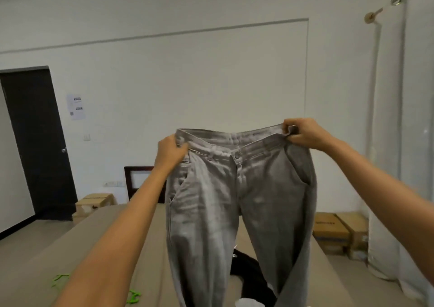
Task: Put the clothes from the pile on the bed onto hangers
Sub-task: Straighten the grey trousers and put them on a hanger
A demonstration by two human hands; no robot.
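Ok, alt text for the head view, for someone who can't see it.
Two hands hold up grey trousers by the waistband over a beige bed, the left hand gripping one corner, the right hand pinching the other. Green hangers and a black garment lie on the bed; a dark door stands behind.

Both bare arms stretched forward and raised, left grip [169,152] lower, fingers curled round one end of the waistband of the grey trousers [234,201], right grip [303,134] higher, pinching the other end, well apart
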